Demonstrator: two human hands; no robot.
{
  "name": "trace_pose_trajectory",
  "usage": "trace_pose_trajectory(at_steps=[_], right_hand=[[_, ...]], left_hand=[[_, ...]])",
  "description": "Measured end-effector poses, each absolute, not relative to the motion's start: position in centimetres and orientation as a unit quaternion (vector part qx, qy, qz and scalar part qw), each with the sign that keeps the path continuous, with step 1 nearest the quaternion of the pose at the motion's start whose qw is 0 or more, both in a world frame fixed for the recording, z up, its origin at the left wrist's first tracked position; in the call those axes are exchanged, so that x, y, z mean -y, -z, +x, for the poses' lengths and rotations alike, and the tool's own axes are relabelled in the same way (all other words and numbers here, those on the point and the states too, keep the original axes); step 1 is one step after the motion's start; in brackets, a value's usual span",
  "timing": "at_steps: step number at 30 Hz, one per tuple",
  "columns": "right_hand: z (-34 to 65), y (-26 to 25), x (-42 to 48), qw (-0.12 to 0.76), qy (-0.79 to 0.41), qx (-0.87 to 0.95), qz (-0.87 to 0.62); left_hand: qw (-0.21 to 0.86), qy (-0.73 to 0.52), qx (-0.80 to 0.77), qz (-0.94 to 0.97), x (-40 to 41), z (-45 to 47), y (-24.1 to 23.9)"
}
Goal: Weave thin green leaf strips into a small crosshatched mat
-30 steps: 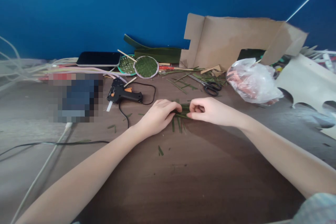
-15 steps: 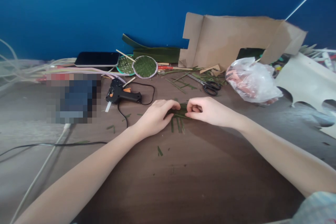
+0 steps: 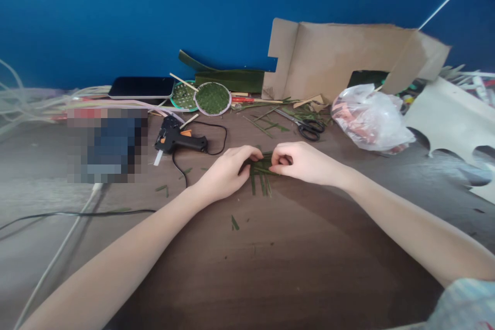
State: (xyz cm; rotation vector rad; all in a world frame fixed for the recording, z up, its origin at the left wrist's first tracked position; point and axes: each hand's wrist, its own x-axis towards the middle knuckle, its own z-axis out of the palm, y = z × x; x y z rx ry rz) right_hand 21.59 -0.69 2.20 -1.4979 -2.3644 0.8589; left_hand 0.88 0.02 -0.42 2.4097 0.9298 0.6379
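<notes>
Left hand (image 3: 228,172) and right hand (image 3: 299,162) face each other across the green leaf strips (image 3: 262,167), which lie on the worktop (image 3: 294,247) in the narrow gap between them. Each hand is half curled, thumb and forefinger a little apart at the strips; whether either one truly pinches a strip, I cannot tell. Some strips have their long axis running from hand to hand, while others cross these and point toward the person, their near ends bare. Neither hand is clearly nearer: the strips lie right of the left fingertips and left of the right ones. Beyond the right hand rest scissors (image 3: 301,125).
</notes>
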Motion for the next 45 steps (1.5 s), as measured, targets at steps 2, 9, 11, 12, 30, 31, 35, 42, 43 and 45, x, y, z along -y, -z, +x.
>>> trace_pose_trajectory(at_steps=[2,9,11,12,30,31,35,42,43,45], right_hand=[[21.62,-2.31,0.7,0.1,-0.298,0.802,-0.508],[21.57,-2.01,0.44,0.117,-0.279,0.797,-0.523],[21.46,-1.88,0.37,0.124,-0.266,0.802,-0.521],[21.4,-1.83,0.35,0.124,-0.262,0.804,-0.518],[21.15,-1.95,0.43,0.123,-0.233,0.822,-0.505],[21.15,-1.95,0.44,0.122,-0.232,0.823,-0.504],[21.13,-2.07,0.52,0.114,-0.23,0.823,-0.506],[21.14,-2.14,0.55,0.107,-0.221,0.825,-0.509],[21.2,-2.13,0.56,0.108,-0.223,0.824,-0.509],[21.36,-2.15,0.62,0.11,-0.232,0.823,-0.507]], left_hand=[[0.241,-0.232,-0.338,0.88,-0.08,0.83,0.51],[0.237,-0.233,-0.34,0.88,-0.12,0.84,0.45],[0.237,-0.231,-0.341,0.879,-0.12,0.86,0.38],[0.238,-0.231,-0.342,0.879,-0.14,0.87,0.37],[0.226,-0.218,-0.341,0.886,-0.27,0.87,0.39],[0.224,-0.219,-0.341,0.886,-0.27,0.87,0.36],[0.217,-0.223,-0.343,0.886,-0.31,0.87,0.23],[0.227,-0.215,-0.352,0.882,-0.33,0.86,0.24],[0.23,-0.214,-0.353,0.881,-0.3,0.85,0.22],[0.236,-0.213,-0.354,0.88,-0.26,0.85,0.17]])
